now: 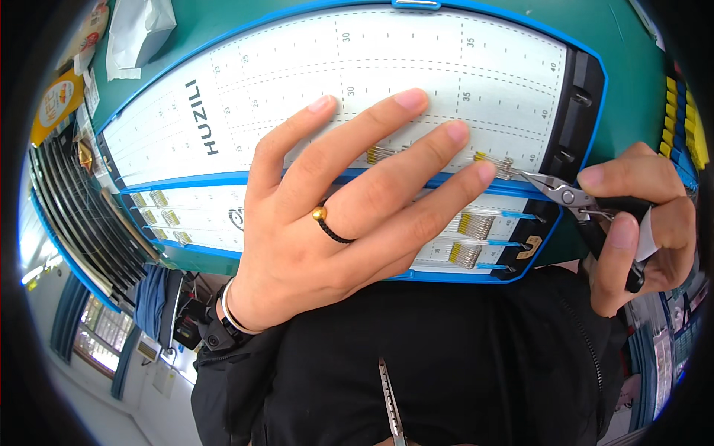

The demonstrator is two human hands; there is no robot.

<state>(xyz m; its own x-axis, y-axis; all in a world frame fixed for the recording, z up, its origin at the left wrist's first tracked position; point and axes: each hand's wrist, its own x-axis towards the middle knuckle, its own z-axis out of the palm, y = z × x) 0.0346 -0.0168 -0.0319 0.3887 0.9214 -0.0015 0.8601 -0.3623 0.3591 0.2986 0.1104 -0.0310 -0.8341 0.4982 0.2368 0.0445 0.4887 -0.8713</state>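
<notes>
My left hand (335,215) lies with its fingers spread over the white, ruled panel (282,89) of an opened blue-edged case (602,74). A black cord with a gold bead circles one finger. My right hand (647,223) grips small black-handled pliers (561,193), their silver jaws pointing left. The jaw tips reach a bunch of thin wire pieces with yellow ends (497,165) beside my left fingertips; whether they pinch one cannot be made out. Another yellow-ended bunch (381,154) shows partly between my left fingers.
The case's nearer half holds yellow-ended wire bunches (476,225) and blue strips (506,243). The case lies on a green surface (632,111). A crumpled white bag (137,33) and a yellow package (59,108) are at far left. Yellow and blue pieces (680,119) stand far right.
</notes>
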